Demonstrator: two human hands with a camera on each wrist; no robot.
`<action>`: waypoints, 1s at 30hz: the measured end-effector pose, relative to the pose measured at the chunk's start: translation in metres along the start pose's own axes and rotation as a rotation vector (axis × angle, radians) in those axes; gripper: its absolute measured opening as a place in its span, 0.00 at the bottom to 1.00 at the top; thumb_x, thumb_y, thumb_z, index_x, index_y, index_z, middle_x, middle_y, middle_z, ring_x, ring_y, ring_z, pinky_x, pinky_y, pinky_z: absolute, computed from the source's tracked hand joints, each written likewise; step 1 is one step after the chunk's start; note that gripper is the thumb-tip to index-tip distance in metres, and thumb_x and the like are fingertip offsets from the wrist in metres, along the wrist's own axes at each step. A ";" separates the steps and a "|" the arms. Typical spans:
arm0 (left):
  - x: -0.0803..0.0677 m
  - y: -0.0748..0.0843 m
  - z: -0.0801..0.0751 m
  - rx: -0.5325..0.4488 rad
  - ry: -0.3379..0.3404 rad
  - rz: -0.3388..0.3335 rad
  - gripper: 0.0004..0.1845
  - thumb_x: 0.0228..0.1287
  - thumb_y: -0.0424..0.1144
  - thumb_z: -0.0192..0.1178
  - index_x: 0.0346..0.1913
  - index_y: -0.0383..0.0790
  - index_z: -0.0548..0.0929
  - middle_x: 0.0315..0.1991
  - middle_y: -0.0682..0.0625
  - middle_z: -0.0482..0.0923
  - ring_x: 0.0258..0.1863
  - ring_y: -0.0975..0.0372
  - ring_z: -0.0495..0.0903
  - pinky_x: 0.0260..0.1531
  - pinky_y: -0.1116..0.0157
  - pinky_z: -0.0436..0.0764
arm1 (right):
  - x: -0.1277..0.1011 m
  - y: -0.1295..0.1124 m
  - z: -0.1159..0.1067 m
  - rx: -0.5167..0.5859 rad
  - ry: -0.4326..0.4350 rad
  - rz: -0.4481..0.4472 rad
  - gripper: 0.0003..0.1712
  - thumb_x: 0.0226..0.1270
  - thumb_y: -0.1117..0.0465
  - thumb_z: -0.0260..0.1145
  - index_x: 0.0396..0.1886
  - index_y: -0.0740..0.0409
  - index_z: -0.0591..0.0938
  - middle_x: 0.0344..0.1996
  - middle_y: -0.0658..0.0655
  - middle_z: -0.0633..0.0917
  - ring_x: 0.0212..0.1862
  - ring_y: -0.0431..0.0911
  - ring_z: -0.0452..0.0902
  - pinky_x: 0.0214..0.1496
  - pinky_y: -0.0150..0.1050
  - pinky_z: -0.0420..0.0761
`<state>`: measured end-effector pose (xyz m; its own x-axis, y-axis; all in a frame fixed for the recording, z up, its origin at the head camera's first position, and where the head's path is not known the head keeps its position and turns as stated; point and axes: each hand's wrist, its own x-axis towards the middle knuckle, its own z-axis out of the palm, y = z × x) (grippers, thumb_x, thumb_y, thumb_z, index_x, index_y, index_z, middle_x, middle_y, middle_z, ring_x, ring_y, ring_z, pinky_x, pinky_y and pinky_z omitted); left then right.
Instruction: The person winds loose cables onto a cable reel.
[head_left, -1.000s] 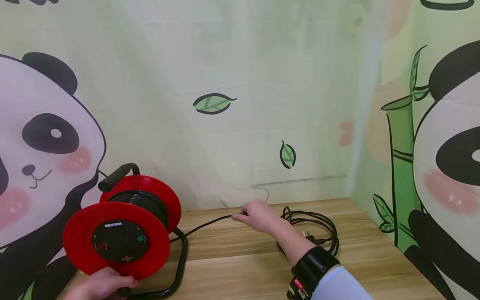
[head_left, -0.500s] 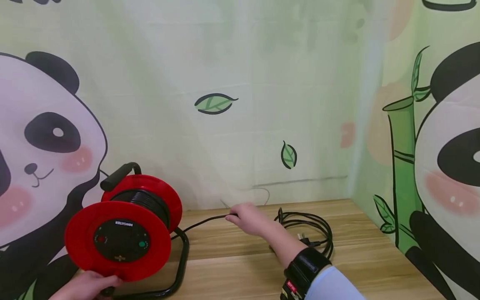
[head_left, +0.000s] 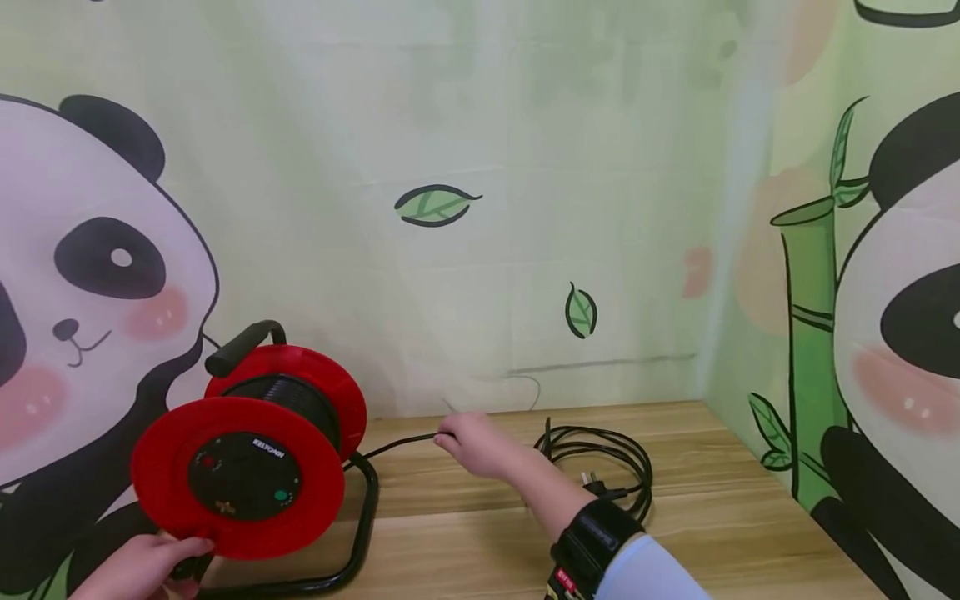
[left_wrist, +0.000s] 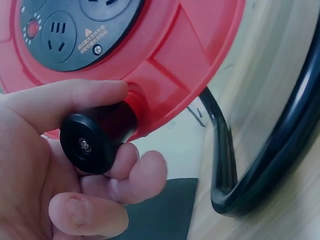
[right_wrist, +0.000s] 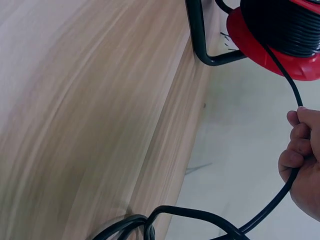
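A red cable reel (head_left: pixel 165 467) with a black socket face stands at the left of the table on a black tube frame (head_left: pixel 367 508). Black cable is wound round its drum (right_wrist: pixel 285 30). My left hand (head_left: pixel 142 567) grips the black crank knob (left_wrist: pixel 87 145) low on the reel's front disc, thumb along its top and fingers curled beneath. To the right of the reel, my right hand (head_left: pixel 480 446) grips the black cable (right_wrist: pixel 285 75), which runs from the drum into the fist and out the other side. Loose coils of the cable (head_left: pixel 622 446) lie beyond the right forearm.
The cable's plug (head_left: pixel 592 483) lies inside the loose coils on the wooden table (head_left: pixel 712 500). A black carrying handle (head_left: pixel 243 346) juts up from the reel. Behind the table hangs a panda-print cloth (head_left: pixel 480 333), which also covers the right side.
The left hand has moved left with the knob, and the reel's face has turned clockwise. The right hand has shifted left toward the reel with the cable, and the coils have slid left.
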<state>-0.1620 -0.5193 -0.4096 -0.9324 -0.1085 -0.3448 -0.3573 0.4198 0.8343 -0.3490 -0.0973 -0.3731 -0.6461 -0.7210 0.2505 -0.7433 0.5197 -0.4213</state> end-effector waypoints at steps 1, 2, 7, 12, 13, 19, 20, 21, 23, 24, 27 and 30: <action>0.000 0.001 0.000 -0.006 0.028 -0.014 0.22 0.78 0.46 0.53 0.53 0.25 0.81 0.34 0.44 0.83 0.22 0.58 0.75 0.30 0.64 0.76 | 0.001 -0.001 0.001 0.003 0.002 -0.001 0.12 0.81 0.58 0.58 0.33 0.52 0.80 0.21 0.46 0.73 0.26 0.39 0.68 0.33 0.35 0.72; 0.000 0.002 0.000 -0.006 0.057 -0.028 0.22 0.77 0.46 0.53 0.53 0.26 0.81 0.32 0.45 0.83 0.20 0.59 0.73 0.29 0.65 0.74 | 0.001 -0.001 0.003 0.003 0.003 -0.002 0.12 0.81 0.58 0.58 0.34 0.52 0.80 0.21 0.45 0.73 0.26 0.38 0.68 0.33 0.35 0.72; -0.001 0.004 -0.003 -0.052 0.150 -0.094 0.21 0.76 0.46 0.53 0.50 0.28 0.82 0.28 0.44 0.82 0.20 0.58 0.70 0.27 0.66 0.71 | 0.005 -0.007 0.010 -0.016 0.007 -0.022 0.12 0.81 0.58 0.58 0.33 0.52 0.81 0.20 0.45 0.73 0.25 0.38 0.69 0.33 0.34 0.73; -0.006 0.006 -0.006 -0.115 0.178 -0.101 0.21 0.77 0.49 0.51 0.46 0.32 0.82 0.26 0.45 0.80 0.22 0.57 0.72 0.27 0.66 0.72 | 0.009 -0.015 0.016 -0.038 0.022 -0.033 0.11 0.80 0.58 0.58 0.35 0.53 0.83 0.22 0.44 0.76 0.26 0.37 0.71 0.35 0.33 0.74; -0.007 0.007 -0.007 -0.116 0.185 -0.099 0.21 0.78 0.49 0.50 0.45 0.33 0.83 0.25 0.46 0.79 0.22 0.57 0.72 0.27 0.66 0.72 | 0.010 -0.017 0.017 -0.038 0.022 -0.035 0.11 0.80 0.58 0.58 0.36 0.53 0.84 0.23 0.44 0.77 0.27 0.37 0.71 0.35 0.33 0.74; -0.016 0.010 -0.012 -0.045 0.248 -0.088 0.26 0.80 0.54 0.44 0.32 0.38 0.82 0.23 0.48 0.76 0.22 0.58 0.71 0.25 0.67 0.71 | 0.017 -0.026 0.026 -0.055 -0.002 -0.061 0.12 0.80 0.58 0.59 0.35 0.53 0.83 0.25 0.45 0.81 0.27 0.35 0.74 0.34 0.30 0.75; -0.017 0.011 -0.013 -0.028 0.262 -0.086 0.28 0.79 0.55 0.44 0.31 0.39 0.82 0.22 0.49 0.76 0.21 0.58 0.71 0.25 0.66 0.71 | 0.018 -0.027 0.028 -0.060 -0.006 -0.061 0.12 0.80 0.58 0.59 0.35 0.53 0.83 0.25 0.45 0.81 0.27 0.35 0.74 0.33 0.30 0.75; -0.018 0.012 -0.014 -0.009 0.277 -0.083 0.29 0.79 0.57 0.43 0.29 0.40 0.81 0.21 0.49 0.76 0.21 0.58 0.71 0.25 0.66 0.71 | 0.019 -0.028 0.030 -0.068 -0.007 -0.061 0.12 0.80 0.58 0.59 0.34 0.53 0.83 0.24 0.44 0.80 0.27 0.35 0.74 0.33 0.30 0.75; -0.019 0.014 -0.015 0.012 0.310 -0.074 0.31 0.78 0.59 0.42 0.27 0.41 0.80 0.21 0.49 0.76 0.21 0.57 0.72 0.24 0.66 0.71 | 0.022 -0.031 0.033 -0.089 -0.009 -0.064 0.11 0.79 0.58 0.60 0.34 0.53 0.83 0.24 0.43 0.79 0.28 0.35 0.74 0.34 0.30 0.75; -0.019 0.016 -0.015 0.013 0.329 -0.073 0.31 0.78 0.60 0.41 0.26 0.42 0.80 0.20 0.49 0.75 0.21 0.57 0.72 0.24 0.65 0.71 | 0.023 -0.032 0.035 -0.100 -0.009 -0.067 0.11 0.79 0.59 0.60 0.34 0.53 0.83 0.24 0.43 0.79 0.28 0.35 0.74 0.34 0.30 0.75; -0.019 0.022 -0.015 -0.008 0.407 -0.078 0.34 0.76 0.65 0.40 0.24 0.43 0.80 0.19 0.49 0.74 0.20 0.56 0.72 0.22 0.64 0.71 | 0.027 -0.036 0.039 -0.135 -0.019 -0.076 0.11 0.79 0.59 0.61 0.34 0.54 0.84 0.24 0.43 0.79 0.29 0.34 0.75 0.35 0.29 0.75; -0.019 0.028 -0.013 -0.058 0.513 -0.098 0.36 0.72 0.69 0.42 0.23 0.43 0.79 0.18 0.48 0.73 0.18 0.54 0.70 0.20 0.61 0.70 | 0.029 -0.040 0.042 -0.155 -0.036 -0.079 0.11 0.79 0.59 0.61 0.34 0.55 0.84 0.24 0.43 0.79 0.30 0.35 0.75 0.36 0.29 0.75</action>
<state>-0.1547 -0.5171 -0.3741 -0.7958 -0.5783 -0.1794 -0.4330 0.3363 0.8363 -0.3311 -0.1586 -0.3859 -0.5802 -0.7769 0.2447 -0.8110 0.5232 -0.2619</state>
